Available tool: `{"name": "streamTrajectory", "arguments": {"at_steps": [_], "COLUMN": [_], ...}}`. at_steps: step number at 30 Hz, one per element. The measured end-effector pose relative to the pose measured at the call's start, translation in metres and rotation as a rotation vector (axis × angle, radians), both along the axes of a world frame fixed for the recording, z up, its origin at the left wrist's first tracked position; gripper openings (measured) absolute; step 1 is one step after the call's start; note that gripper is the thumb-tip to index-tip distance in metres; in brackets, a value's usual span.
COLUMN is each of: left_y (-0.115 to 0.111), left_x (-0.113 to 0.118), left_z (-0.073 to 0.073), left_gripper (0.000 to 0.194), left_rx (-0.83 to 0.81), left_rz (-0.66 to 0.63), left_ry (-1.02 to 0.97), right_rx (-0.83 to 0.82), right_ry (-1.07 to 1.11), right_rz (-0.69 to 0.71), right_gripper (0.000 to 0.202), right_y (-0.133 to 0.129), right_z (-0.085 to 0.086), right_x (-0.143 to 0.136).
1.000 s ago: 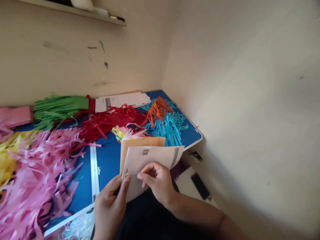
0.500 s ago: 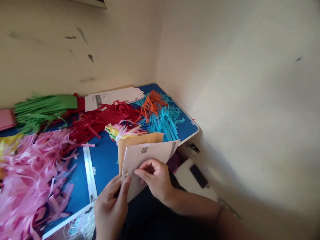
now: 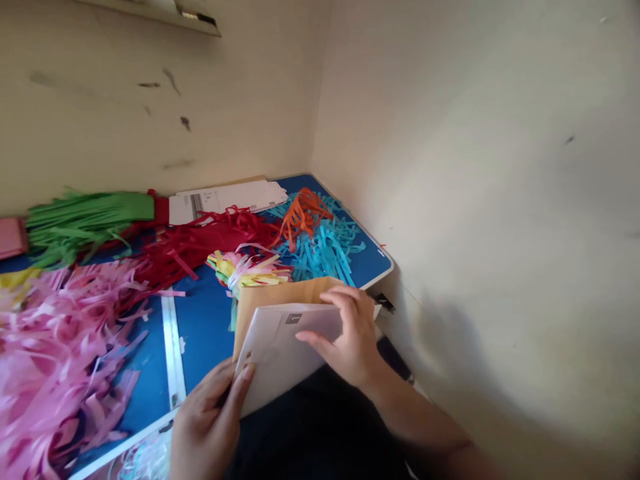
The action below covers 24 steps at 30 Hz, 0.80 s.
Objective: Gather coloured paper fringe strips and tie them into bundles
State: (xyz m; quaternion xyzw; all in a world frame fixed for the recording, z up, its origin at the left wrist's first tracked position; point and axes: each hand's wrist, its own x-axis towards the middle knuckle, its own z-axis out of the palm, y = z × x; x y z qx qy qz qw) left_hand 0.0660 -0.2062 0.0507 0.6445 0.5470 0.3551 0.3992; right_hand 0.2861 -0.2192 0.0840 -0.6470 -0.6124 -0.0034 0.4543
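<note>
My left hand [image 3: 213, 413] grips the lower left edge of a folded card [image 3: 280, 373], white with a small dark print outside and brown inside. Its thumb lies on the white face, while the other fingers are behind. Over the upper right part of the card is my right hand [image 3: 350, 330], thumb and fingers apart, its fingertips at the top edge near the brown panel. Just beyond the card sits a tied bundle of multicoloured paper strips [image 3: 250, 270].
On the blue table [image 3: 205, 333] lie pink fringe [image 3: 65, 347], green fringe [image 3: 95, 217], red fringe [image 3: 215, 233], orange strips [image 3: 304, 217] and blue fringe [image 3: 325, 250]. White printed cards [image 3: 227, 200] rest against the back wall. A dark phone [image 3: 395, 357] lies low on the right.
My right hand has moved up and right from the white face to the card's top edge, and its fingers have spread. My left hand keeps its hold; the card sits slightly lower.
</note>
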Motion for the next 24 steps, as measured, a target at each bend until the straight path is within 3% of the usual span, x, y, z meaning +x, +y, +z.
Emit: {"name": "streamTrajectory", "arguments": {"at_steps": [4, 8, 17, 21, 24], "left_y": [0.013, 0.023, 0.018, 0.017, 0.017], "left_x": [0.002, 0.005, 0.008, 0.010, 0.009], "left_z": [0.008, 0.016, 0.014, 0.016, 0.022], "left_gripper": [0.041, 0.040, 0.053, 0.054, 0.041], "left_rx": [-0.167, -0.336, -0.337, -0.315, -0.273], "left_rz": [-0.182, -0.359, -0.142, -0.162, -0.289], "left_ry": [-0.112, -0.143, -0.033, 0.009, 0.006], "right_rx": [-0.157, -0.242, -0.158, -0.189, -0.216], "right_ry": [-0.158, -0.172, -0.306, -0.305, -0.242], "right_rz": [0.205, 0.212, 0.205, 0.226, 0.233], "right_gripper": [0.028, 0.024, 0.019, 0.021, 0.025], "right_y": [0.007, 0.008, 0.000, 0.002, 0.006], "right_z": [0.014, 0.016, 0.014, 0.011, 0.009], "right_x": [0.018, 0.012, -0.010, -0.014, -0.013]}}
